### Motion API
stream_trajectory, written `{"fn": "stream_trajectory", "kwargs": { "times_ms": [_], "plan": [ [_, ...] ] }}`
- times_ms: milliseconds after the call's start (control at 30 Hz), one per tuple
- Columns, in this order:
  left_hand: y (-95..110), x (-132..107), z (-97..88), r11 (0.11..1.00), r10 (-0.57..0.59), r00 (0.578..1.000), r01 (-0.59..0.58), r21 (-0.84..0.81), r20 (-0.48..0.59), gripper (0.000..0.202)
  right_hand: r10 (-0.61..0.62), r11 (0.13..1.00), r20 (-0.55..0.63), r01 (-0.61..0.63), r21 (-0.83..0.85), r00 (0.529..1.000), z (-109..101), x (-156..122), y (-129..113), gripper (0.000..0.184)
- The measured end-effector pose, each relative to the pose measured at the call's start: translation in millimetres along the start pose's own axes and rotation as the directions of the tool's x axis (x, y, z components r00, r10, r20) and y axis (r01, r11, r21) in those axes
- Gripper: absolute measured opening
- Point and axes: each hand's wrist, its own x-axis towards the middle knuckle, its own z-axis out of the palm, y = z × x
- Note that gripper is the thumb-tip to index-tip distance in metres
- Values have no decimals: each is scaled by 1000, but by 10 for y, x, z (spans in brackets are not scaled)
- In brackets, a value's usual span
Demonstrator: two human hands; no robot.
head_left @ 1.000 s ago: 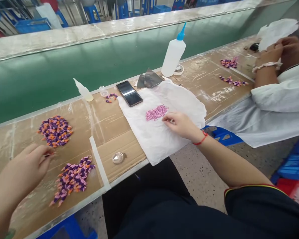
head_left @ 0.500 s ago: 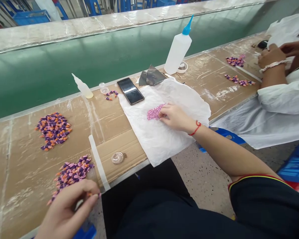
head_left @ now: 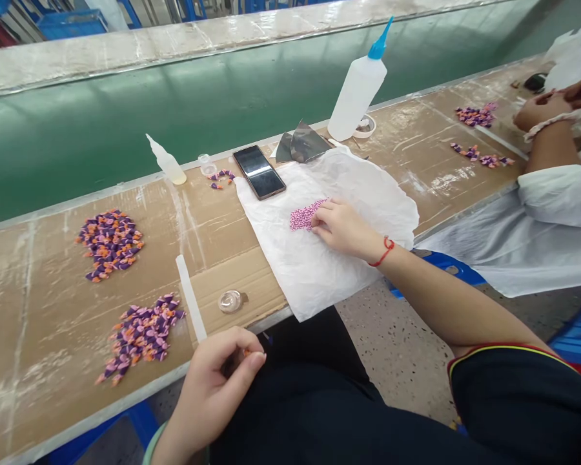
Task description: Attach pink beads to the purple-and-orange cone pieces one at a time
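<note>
My left hand, closed in a pinch, holds a small orange piece mostly hidden by the fingers, just in front of the table edge. Left of it lies a heap of small purple, pink and orange pieces; a similar purple-and-orange heap sits farther back. My right hand, with a red string bracelet, has its fingertips drawn together at the edge of a pile of tiny pink-and-white beads. What these fingertips hold is hidden. The beads rest on a white cloth.
A phone, dark sheets and a tall white bottle stand or lie behind the beads. A small glue-like bottle and a clear round dish are to the left. At right, a co-worker's hands are near more small pieces.
My left hand has moved right, away from the purple-pink heap, with its small piece still pinched. My right hand stays at the beads. The view has shifted slightly.
</note>
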Motion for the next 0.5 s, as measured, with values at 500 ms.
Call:
{"fn": "stream_trajectory", "kwargs": {
  "times_ms": [500],
  "plan": [
    [-76, -25, 63, 996, -73, 997, 72, -44, -29, 26, -28, 1000, -9, 28, -10, 1000, 37, -80, -31, 18]
  ]
}}
